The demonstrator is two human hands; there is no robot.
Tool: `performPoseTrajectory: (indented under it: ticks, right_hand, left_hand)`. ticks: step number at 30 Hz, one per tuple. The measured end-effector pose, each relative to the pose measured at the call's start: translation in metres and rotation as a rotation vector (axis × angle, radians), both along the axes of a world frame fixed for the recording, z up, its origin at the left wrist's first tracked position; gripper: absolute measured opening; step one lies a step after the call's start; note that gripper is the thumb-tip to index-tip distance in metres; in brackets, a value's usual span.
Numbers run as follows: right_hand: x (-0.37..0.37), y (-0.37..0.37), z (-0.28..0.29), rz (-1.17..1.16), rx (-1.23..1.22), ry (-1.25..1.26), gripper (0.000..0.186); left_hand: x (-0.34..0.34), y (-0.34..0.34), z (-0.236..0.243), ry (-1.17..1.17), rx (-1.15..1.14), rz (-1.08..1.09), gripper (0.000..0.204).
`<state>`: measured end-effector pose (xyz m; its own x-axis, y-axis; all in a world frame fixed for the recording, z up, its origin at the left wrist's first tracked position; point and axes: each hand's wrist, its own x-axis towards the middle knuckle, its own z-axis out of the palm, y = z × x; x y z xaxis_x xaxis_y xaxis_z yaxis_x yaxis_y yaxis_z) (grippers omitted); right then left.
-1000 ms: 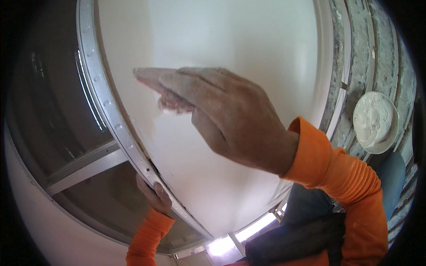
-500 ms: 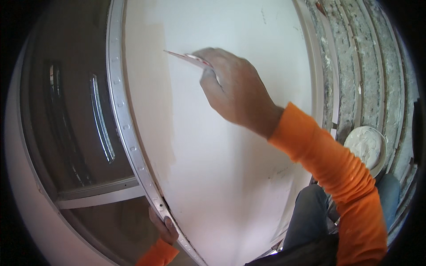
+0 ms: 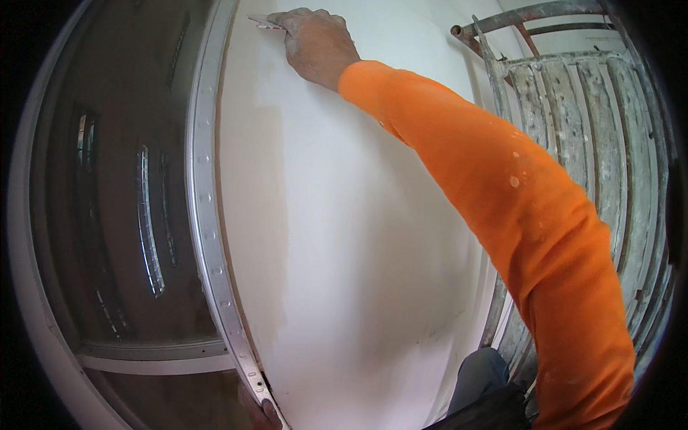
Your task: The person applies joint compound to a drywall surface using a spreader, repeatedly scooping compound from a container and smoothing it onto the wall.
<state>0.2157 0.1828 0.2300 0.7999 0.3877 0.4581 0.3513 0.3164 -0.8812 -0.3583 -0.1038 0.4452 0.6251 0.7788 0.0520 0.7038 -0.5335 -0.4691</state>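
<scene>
My right hand [image 3: 319,46] is closed around a putty knife [image 3: 264,21], whose thin flat blade points left at the top of the white wall [image 3: 344,215]. The blade lies close to the wall beside the metal strip; contact cannot be made out. That long silver strip [image 3: 203,193], dimpled along its length, runs between the wall and the dark glass pane. At its lower end my left hand [image 3: 266,414] grips the strip, thumb over its edge, with most of the hand hidden or cut off. A beige band of filler [image 3: 269,215] shows on the wall along the strip.
Dark window glass [image 3: 143,236] with a white crossbar [image 3: 158,364] takes up the left side. To the right is a worn, paint-spotted slatted platform [image 3: 595,129] with rusty metal tubing [image 3: 537,14] behind it. My knee [image 3: 481,376] rests close to the wall's foot.
My right hand has moved up and away along the wall with the putty knife, its arm stretching out. The view has shifted upward, and the tub of white paste is no longer visible.
</scene>
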Motion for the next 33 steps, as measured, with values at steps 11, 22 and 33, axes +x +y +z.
performPoseTrajectory:
  ticks: [11, 22, 33]
  right_hand:
    - [0.018, 0.055, 0.012, 0.010, 0.067, -0.029, 0.036]
    - [-0.144, -0.066, 0.009, 0.131, 0.328, -0.153, 0.046]
    - [-0.304, -0.228, 0.022, 0.479, 0.153, -0.124, 0.056]
  left_hand:
    - [-0.029, -0.012, 0.010, 0.027, -0.061, 0.062, 0.060]
    - [-0.007, -0.014, 0.009, -0.019, -0.098, 0.072, 0.065]
    - [0.003, 0.002, -0.005, -0.115, -0.065, -0.200, 0.055]
